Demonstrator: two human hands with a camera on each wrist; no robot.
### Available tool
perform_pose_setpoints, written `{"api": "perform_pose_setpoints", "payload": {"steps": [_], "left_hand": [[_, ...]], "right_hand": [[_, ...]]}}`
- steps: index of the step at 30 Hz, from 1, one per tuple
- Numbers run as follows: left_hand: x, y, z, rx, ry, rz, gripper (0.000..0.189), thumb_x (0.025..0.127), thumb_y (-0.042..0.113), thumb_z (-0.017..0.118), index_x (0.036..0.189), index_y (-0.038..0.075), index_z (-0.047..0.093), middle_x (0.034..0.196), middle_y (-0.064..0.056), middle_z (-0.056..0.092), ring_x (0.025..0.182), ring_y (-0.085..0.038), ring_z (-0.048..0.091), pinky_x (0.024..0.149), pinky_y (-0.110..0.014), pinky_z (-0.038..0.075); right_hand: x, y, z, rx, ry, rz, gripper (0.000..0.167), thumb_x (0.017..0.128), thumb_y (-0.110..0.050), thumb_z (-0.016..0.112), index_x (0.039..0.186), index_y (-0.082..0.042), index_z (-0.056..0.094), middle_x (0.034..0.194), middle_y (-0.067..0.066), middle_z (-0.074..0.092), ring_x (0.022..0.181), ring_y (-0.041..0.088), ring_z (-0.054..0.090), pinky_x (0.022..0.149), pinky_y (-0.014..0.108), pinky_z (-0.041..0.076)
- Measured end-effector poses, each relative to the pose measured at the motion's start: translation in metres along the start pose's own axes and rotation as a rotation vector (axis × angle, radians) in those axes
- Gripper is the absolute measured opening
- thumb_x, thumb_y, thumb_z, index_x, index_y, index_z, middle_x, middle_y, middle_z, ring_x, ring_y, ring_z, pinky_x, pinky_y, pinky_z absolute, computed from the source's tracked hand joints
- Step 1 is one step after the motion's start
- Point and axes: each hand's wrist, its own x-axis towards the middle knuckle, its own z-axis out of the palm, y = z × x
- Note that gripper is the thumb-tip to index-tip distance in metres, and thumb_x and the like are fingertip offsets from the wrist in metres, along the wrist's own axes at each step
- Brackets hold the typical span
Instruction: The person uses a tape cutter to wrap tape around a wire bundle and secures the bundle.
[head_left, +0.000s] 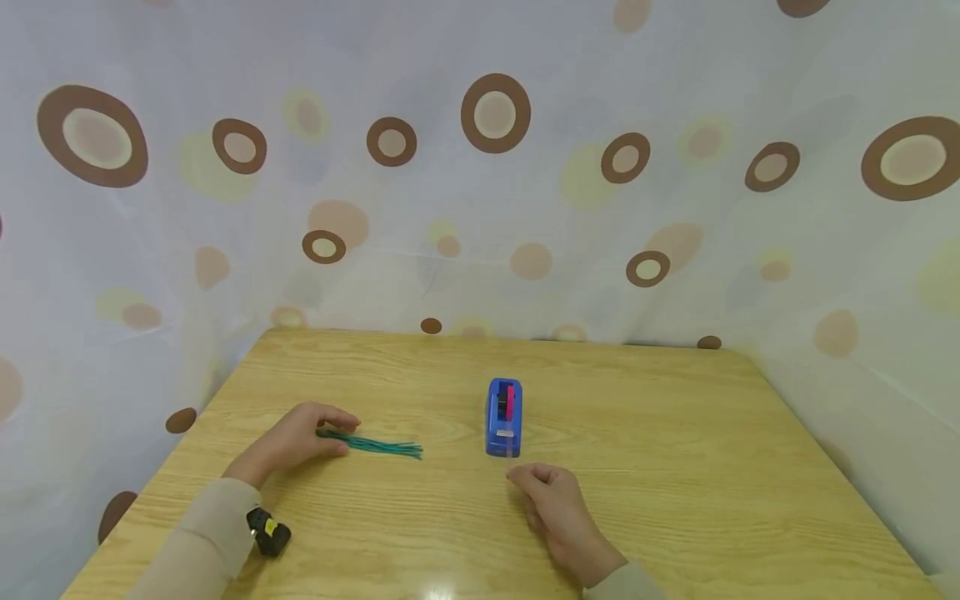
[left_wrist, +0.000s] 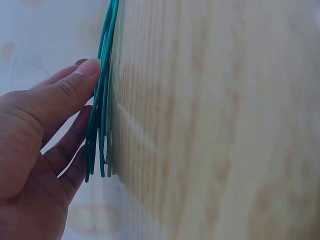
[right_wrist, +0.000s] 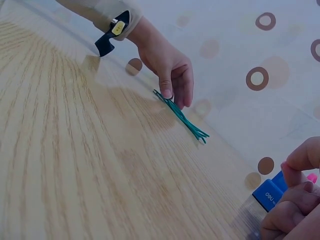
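Wires (head_left: 384, 447) lie toward L edge of desk (head_left: 712, 450), L hand (head_left: 306, 437) loosely round one end, R hand (head_left: 557, 512) pinching tape (head_left: 509, 456) at dispenser (head_left: 492, 427): best pull low, straight & steady.

The table (head_left: 637, 433) has a yellowish wooden top with fine grain running across it, rounded far corners and a small patch of light (head_left: 438, 593) shining near its front. A blue tape dispenser (head_left: 504, 421) stands upright on it near the middle, and a bundle of thin green strands (head_left: 382, 447) lies to its left, well apart, with splayed ends pointing towards it.
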Motion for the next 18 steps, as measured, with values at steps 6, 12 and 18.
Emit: {"api": "perform_pose_setpoints", "payload": {"steps": [6, 12, 18], "left_hand": [[-0.001, -0.008, 0.004, -0.013, 0.001, -0.002, 0.037, 0.085, 0.019, 0.079, 0.119, 0.005, 0.071, 0.11, -0.003, 0.072, 0.106, -0.024, 0.065, 0.094, -0.048, 0.047], [-0.003, -0.012, 0.008, -0.014, 0.005, 0.024, 0.034, 0.085, 0.018, 0.078, 0.117, 0.007, 0.072, 0.108, 0.0, 0.072, 0.103, -0.022, 0.066, 0.089, -0.042, 0.05], [-0.003, -0.01, 0.008, 0.003, 0.031, 0.049, 0.026, 0.085, 0.016, 0.079, 0.11, 0.008, 0.074, 0.103, -0.001, 0.073, 0.099, -0.021, 0.067, 0.088, -0.045, 0.051]], "right_hand": [[-0.003, 0.001, 0.0, -0.007, -0.005, 0.011, 0.026, 0.093, -0.021, 0.068, 0.1, 0.004, 0.069, 0.054, -0.007, 0.038, 0.047, 0.007, 0.031, 0.044, 0.021, 0.028], [-0.007, 0.003, 0.0, -0.015, 0.005, 0.012, 0.025, 0.091, -0.021, 0.07, 0.098, 0.003, 0.07, 0.053, -0.007, 0.036, 0.047, 0.008, 0.031, 0.044, 0.021, 0.027], [-0.005, 0.004, 0.0, 0.006, 0.009, 0.003, 0.024, 0.091, -0.019, 0.07, 0.096, 0.004, 0.069, 0.052, -0.007, 0.035, 0.046, 0.008, 0.03, 0.043, 0.022, 0.026]]}}
